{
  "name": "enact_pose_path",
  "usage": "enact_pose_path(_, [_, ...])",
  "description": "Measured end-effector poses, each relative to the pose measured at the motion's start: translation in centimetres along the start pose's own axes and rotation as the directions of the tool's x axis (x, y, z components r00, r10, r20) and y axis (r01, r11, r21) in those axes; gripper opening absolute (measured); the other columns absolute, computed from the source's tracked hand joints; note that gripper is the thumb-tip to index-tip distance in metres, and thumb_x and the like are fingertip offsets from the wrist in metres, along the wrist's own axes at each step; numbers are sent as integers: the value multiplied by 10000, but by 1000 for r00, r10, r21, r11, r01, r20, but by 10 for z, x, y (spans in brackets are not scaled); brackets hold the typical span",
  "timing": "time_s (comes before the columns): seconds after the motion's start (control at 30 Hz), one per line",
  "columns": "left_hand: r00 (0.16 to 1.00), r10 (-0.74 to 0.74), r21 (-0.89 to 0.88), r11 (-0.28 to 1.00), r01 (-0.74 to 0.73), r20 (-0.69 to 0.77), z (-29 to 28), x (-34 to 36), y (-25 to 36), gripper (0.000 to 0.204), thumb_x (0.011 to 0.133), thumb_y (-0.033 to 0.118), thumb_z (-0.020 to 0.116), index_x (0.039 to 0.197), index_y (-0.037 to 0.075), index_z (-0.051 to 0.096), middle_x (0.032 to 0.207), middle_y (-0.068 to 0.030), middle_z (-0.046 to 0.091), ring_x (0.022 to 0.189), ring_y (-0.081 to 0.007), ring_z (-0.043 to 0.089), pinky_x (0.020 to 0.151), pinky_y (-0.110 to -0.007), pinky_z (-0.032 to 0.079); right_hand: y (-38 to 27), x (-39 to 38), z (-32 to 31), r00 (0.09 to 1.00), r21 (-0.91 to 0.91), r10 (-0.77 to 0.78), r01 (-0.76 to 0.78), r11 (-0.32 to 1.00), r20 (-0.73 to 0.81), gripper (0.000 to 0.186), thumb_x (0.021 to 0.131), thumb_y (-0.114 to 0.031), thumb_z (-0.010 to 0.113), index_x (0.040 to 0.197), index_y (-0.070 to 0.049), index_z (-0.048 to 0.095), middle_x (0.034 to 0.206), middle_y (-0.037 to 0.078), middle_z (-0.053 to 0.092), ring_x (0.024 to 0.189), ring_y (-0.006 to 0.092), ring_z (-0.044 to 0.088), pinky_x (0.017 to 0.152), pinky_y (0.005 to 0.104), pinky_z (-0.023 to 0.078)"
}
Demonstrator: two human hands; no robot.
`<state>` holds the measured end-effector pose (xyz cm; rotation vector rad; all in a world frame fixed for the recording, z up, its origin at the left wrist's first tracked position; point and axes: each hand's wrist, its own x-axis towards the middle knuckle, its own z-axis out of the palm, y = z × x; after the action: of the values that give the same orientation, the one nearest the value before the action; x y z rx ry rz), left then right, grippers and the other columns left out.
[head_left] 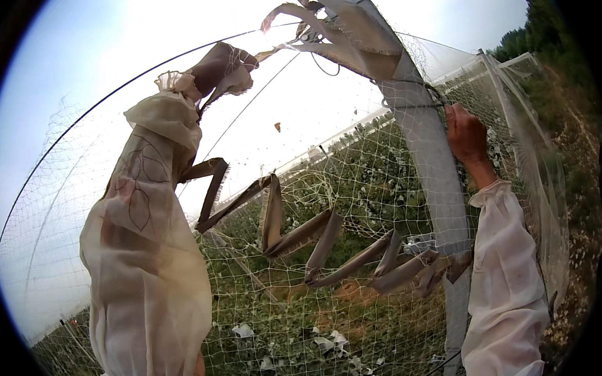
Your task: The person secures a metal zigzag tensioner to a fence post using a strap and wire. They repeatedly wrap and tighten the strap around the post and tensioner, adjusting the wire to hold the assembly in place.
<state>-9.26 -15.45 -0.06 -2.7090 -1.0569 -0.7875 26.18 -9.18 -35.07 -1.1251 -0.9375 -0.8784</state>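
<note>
Gripping a long, frayed, grey-brown fabric strip (pixel 296 238), the left hand (pixel 220 67) is raised; the right hand (pixel 466 135) is clenched beside a thick grey post (pixel 425 149), its contents unclear.

A post (pixel 427 162) rises right of centre, a strip (pixel 375 50) around its upper end. The left hand (pixel 225 71) is upper left of the post, the right hand (pixel 468 137) just beside its right edge. Between left forearm and lower post, strip folds cross before netting (pixel 346 297); plants (pixel 375 198) lie behind; trees (pixel 513 44) stand far upper right.
</note>
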Motion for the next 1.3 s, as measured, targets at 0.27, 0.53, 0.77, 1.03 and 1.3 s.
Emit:
enact_pose_path(0.27, [973, 215, -633, 765, -116, 81, 34, 44, -9, 355, 933, 164, 553, 1199, -69, 525, 1138, -207, 619, 1019, -261, 637, 858, -430, 545, 0, -1, -1, 999, -14, -20, 20, 1000, -32, 348, 1000, -314, 415, 828, -40, 544, 714, 193, 626, 617, 381, 633, 540, 474, 497])
enact_pose_path(0.53, [936, 343, -904, 368, -217, -85, 62, 23, 8, 399, 931, 217, 587, 1194, -77, 527, 1090, -199, 639, 988, -245, 651, 883, -400, 556, 1, 0, -1, 998, -16, -59, 59, 998, -35, 345, 998, -314, 420, 824, -40, 539, 705, 191, 613, 602, 381, 623, 521, 475, 490])
enact_pose_path(0.77, [927, 367, -859, 446, -251, -80, 49, 35, -2, 327, 966, 156, 535, 1175, -94, 534, 1159, -218, 603, 1064, -251, 625, 966, -350, 536, 2, -1, -1, 995, 8, -72, 73, 997, -65, 330, 992, -304, 435, 813, -38, 513, 705, 206, 606, 606, 396, 616, 530, 480, 488])
enact_pose_path(1.03, [998, -55, -159, 986, 48, -39, 21, 81, -72, 403, 924, 243, 594, 1184, -63, 555, 1062, -231, 638, 849, -307, 687, 609, -411, 629, 7, -3, 2, 998, -21, -60, 59, 998, -33, 325, 998, -302, 415, 841, -37, 517, 690, 213, 607, 617, 404, 621, 546, 495, 491])
enact_pose_path(1.3, [969, -12, -343, 934, 100, 248, 39, 65, -94, 446, 912, 325, 610, 1162, -42, 572, 979, -183, 663, 747, -239, 680, 593, -366, 610, 7, -6, -3, 998, 4, -55, 55, 998, -42, 317, 999, -307, 408, 858, -44, 514, 695, 212, 615, 621, 405, 625, 553, 492, 496])
